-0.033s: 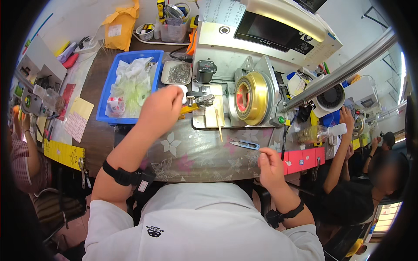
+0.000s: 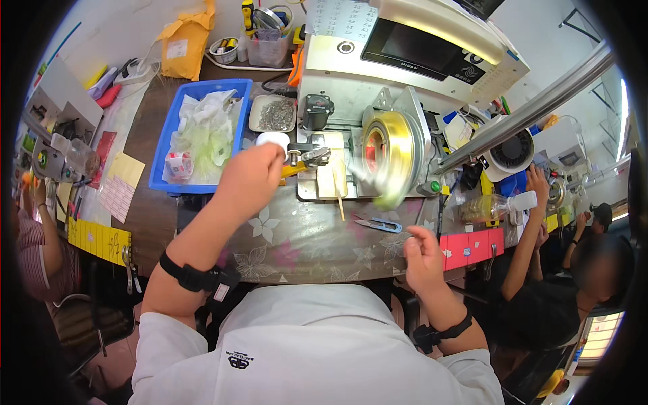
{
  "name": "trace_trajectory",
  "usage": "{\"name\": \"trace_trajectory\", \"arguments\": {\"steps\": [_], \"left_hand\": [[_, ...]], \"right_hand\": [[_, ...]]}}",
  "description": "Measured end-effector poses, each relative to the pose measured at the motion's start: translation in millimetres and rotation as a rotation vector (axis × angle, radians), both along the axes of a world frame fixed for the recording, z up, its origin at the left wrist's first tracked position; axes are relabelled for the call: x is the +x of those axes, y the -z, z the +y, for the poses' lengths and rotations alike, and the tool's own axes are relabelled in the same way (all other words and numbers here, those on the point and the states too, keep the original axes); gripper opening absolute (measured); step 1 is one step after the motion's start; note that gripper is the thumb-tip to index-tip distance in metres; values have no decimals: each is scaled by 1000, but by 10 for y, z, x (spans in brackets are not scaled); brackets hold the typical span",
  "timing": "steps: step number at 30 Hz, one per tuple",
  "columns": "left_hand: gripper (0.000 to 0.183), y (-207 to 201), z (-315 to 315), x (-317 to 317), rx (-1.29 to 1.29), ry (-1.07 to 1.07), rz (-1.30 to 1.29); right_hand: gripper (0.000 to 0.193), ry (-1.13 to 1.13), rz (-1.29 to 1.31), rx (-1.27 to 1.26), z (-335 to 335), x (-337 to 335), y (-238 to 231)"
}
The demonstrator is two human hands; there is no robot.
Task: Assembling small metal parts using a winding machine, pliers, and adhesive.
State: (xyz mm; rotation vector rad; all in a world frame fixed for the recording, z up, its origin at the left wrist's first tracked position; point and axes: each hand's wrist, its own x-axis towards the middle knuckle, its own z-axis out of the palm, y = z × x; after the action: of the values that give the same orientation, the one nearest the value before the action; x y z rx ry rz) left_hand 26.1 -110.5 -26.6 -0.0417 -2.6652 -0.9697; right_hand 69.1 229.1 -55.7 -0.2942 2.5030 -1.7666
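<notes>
My left hand [image 2: 251,174] is closed in a fist beside a toggle clamp with a yellow handle [image 2: 293,171] at the front left of the machine. A white round piece [image 2: 273,140] shows just beyond its knuckles. What those fingers grip is hidden. My right hand [image 2: 424,260] is raised at the table's front edge, fingers curled in; anything in them is too small to make out. Blue-handled thread snips [image 2: 382,225] lie just to its left. The machine's gold wheel [image 2: 398,152] looks smeared, with a pale greenish-white blur [image 2: 388,196] at its lower front.
A blue tray [image 2: 160,162] with white plastic and pale strands stands left of the machine [image 2: 324,67]. Behind my left hand is a dish of small metal bits [image 2: 275,113]. A thin stick [image 2: 341,209] juts from the machine's front plate. Co-workers sit at both sides.
The gold wheel was sharp and is now blurred, with a pale streak at its lower front. My right hand has shifted slightly right; my left hand has dropped a little, staying closed.
</notes>
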Motion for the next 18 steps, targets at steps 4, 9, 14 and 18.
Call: {"name": "trace_trajectory", "arguments": {"steps": [4, 9, 14, 18], "left_hand": [[17, 157, 48, 191, -25, 118, -88], [22, -3, 198, 454, 111, 103, -239], [16, 228, 187, 601, 239, 51, -204], [15, 328, 228, 697, 298, 25, -318]], "right_hand": [[17, 188, 73, -56, 321, -265, 37], [18, 431, 108, -211, 745, -610, 102], [20, 427, 153, -162, 1063, -735, 398], [23, 445, 125, -309, 1074, -726, 465]]}}
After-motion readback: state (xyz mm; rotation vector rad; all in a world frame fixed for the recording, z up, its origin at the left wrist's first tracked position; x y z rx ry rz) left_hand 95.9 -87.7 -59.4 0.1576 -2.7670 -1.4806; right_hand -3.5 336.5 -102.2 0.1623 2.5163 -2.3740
